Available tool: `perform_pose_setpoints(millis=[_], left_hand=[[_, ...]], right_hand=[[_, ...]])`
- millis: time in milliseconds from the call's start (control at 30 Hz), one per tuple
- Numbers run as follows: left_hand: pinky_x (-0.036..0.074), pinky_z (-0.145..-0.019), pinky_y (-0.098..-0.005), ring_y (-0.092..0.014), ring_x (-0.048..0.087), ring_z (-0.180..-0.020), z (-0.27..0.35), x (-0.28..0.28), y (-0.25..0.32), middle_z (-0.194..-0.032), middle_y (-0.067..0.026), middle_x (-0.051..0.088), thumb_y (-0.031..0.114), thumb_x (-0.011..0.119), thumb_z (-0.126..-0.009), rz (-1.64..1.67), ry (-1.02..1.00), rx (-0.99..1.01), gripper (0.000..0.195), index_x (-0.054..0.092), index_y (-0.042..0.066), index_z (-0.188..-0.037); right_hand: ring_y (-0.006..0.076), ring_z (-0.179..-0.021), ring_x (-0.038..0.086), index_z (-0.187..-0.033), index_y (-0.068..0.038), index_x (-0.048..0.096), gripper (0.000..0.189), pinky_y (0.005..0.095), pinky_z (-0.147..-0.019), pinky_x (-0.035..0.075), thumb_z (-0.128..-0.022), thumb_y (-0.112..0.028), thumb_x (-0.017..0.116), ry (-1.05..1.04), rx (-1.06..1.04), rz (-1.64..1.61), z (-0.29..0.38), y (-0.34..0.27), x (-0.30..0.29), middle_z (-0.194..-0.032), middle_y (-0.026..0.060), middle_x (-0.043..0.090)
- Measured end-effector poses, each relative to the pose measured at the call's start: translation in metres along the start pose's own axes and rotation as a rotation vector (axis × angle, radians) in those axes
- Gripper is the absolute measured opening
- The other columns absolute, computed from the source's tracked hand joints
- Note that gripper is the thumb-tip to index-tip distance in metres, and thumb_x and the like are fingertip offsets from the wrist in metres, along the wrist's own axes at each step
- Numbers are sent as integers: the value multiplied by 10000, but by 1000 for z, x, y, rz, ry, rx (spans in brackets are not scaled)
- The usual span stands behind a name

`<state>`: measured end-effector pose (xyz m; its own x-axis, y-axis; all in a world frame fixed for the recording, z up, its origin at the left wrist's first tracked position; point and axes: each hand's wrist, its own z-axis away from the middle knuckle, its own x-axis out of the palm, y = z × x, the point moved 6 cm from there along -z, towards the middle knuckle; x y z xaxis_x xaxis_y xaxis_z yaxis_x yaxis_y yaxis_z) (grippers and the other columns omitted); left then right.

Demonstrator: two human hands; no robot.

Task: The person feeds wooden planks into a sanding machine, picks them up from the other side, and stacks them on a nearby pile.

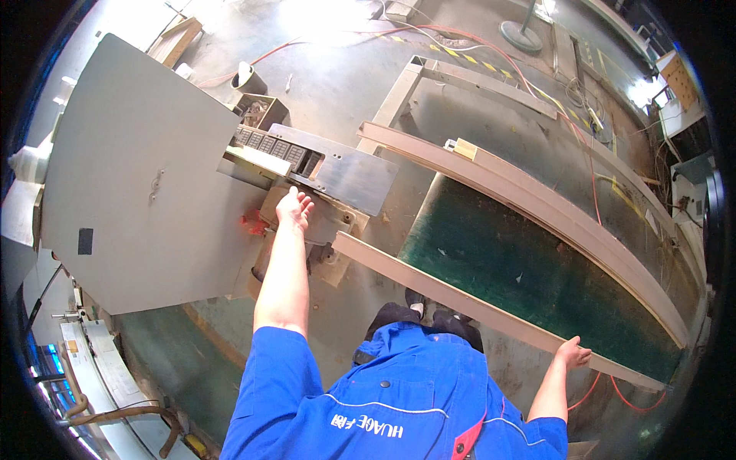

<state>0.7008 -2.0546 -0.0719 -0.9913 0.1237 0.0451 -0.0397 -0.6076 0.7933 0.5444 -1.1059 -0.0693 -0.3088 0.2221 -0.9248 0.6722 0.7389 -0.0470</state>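
Observation:
My right hand (572, 353) grips a long, narrow beige board (460, 299) near its right end. The board slants across in front of my body, and its left end stops short of the machine. My left hand (294, 208) is stretched out to the left with nothing visible in it, fingers apart and slightly curled. It is just in front of the edge of a machine's flat metal plate (359, 178); contact cannot be told. A row of black segmented pads (279, 148) runs along the machine beside the plate. A large grey cabinet panel (138, 172) stands left of my hand.
Beyond the held board lies a dark green surface (494, 253). More long beige boards (535, 190) rest past it on a metal frame (402, 92). A bin (249, 79) and a box of scraps (261, 111) stand behind the machine. Red hose (506, 54) crosses the floor.

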Motion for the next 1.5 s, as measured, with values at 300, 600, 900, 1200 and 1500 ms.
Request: perform_pose_setpoints(millis=[300, 600, 900, 1200, 1500], left_hand=[[537, -773, -420, -236, 616, -847, -30, 12, -2, -966, -85, 643, 301, 681, -956, -10, -36, -138, 303, 631, 35, -1092], [527, -617, -332, -196, 624, -740, 1, 38, -34, -822, -70, 658, 195, 641, -951, -207, -95, -266, 140, 669, 59, -968], [361, -351, -220, -91, 542, -480, 74, 70, -69, -648, -1, 594, 142, 589, -947, -278, -53, -211, 169, 612, 96, -786], [548, -507, -278, -183, 631, -611, 121, 86, -126, -752, -77, 641, 213, 606, -975, -139, -137, -343, 173, 593, 55, -907], [495, -459, -247, -162, 610, -599, 176, 105, -180, -749, -68, 636, 166, 653, -949, -159, -133, -278, 146, 646, 31, -897]], right_hand=[[427, -1381, 357, -1284, 119, 499, 650, 497, -1175, 257, -860, -369, 570, 33, -23, -72, -2, 8, 4, -1442, 294, 432], [454, -1369, 343, -1309, 116, 469, 641, 533, -1175, 243, -824, -278, 612, 76, -42, -141, -1, 11, 6, -1422, 311, 432], [406, -1483, 164, -1493, 102, 267, 843, 496, -1223, 149, -868, -366, 585, -157, 61, -140, 8, 7, 2, -1588, 278, 210], [397, -1505, 118, -1513, 87, 238, 884, 515, -1231, 115, -881, -343, 683, -352, 58, -269, 11, -3, -25, -1603, 267, 189], [358, -1493, 231, -1502, 41, 317, 747, 461, -1220, 177, -914, -254, 670, -368, -283, -529, 7, -15, -69, -1589, 239, 269]])
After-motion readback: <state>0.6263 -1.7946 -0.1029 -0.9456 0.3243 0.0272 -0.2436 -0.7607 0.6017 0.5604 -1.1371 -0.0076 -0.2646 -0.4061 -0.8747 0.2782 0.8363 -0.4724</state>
